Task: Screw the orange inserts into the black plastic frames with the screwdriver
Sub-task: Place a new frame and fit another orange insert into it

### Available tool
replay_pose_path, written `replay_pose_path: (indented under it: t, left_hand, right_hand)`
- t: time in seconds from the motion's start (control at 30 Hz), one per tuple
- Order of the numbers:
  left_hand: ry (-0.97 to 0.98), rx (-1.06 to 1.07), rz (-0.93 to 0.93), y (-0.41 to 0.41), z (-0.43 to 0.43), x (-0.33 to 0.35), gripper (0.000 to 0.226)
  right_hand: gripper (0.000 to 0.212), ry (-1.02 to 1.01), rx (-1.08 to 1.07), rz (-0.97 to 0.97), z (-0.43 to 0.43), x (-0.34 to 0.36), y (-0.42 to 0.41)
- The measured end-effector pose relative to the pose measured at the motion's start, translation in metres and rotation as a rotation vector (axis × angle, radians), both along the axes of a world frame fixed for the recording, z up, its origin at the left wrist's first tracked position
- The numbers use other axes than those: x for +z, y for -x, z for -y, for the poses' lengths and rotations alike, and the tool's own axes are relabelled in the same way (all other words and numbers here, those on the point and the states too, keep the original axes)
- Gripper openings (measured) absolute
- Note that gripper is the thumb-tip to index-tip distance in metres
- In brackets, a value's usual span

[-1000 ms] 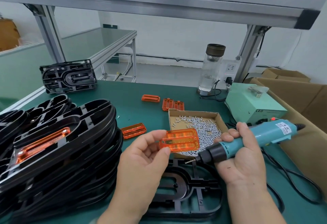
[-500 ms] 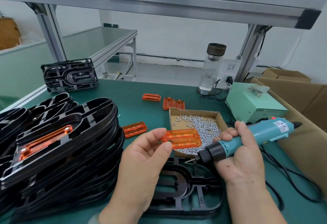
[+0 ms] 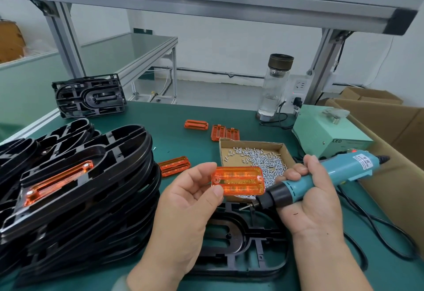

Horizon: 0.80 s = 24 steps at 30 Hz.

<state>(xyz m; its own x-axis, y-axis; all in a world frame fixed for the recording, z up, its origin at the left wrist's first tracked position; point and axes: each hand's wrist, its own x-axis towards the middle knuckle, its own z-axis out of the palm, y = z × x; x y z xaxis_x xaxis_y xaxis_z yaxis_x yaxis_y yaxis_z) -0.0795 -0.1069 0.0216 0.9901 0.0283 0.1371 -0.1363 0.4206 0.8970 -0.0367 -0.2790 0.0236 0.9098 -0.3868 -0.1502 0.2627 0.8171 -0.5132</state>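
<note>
On the green table (image 3: 160, 116), nearest me: one black frame (image 3: 259, 251), lying flat, partly under my wrists.

- My left hand (image 3: 183, 208): thumb and fingers pinch the left end of one orange insert (image 3: 238, 180), held in the air above the frame with its broad face toward me. The other fingers are loosely bent.
- My right hand (image 3: 314, 201): fingers wrapped fully round the teal body of the screwdriver (image 3: 321, 176). The black nose and bit point left and slightly down, just below the insert's right end. I cannot tell whether they touch.
- Change over the last second: both holds are as they were, and the insert has shifted slightly right, toward the screwdriver's nose.
- To my left: a tall stack of frames (image 3: 80, 187), the top one with a fitted insert (image 3: 57, 182) in it.
- Just beyond the stack: one loose insert (image 3: 174, 166), flat on the table.
- Behind my hands: an open cardboard tray (image 3: 250, 142) holding a heap of small silver screws (image 3: 263, 159).
- Past the tray: three more inserts (image 3: 196, 124), two of them side by side.
- Far right: a pale green power box (image 3: 330, 134), with a black cord trailing along the table.
- Far edge: a clear bottle (image 3: 275, 86) with a dark cap.
- Far left: one upright frame (image 3: 89, 95), standing on its edge.
</note>
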Motion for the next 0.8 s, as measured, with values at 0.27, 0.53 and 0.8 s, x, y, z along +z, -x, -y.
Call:
replay_pose_path:
  t: [0.27, 0.53, 0.8]
  left_hand:
    - [-0.020, 0.016, 0.005, 0.0010, 0.0021, 0.0031, 0.045]
    - [-0.030, 0.039, -0.041, 0.0019, 0.0018, 0.0023, 0.024]
    - [-0.251, 0.094, 0.042, 0.0027, 0.0025, 0.0039, 0.042]
  right_hand:
    - [0.017, 0.010, 0.005, 0.004, 0.0005, -0.0007, 0.0004]
    - [0.015, 0.010, -0.002, -0.004, 0.0000, -0.0009, -0.0004]
    - [0.014, -0.007, 0.001, 0.003, 0.0014, -0.0009, -0.0017]
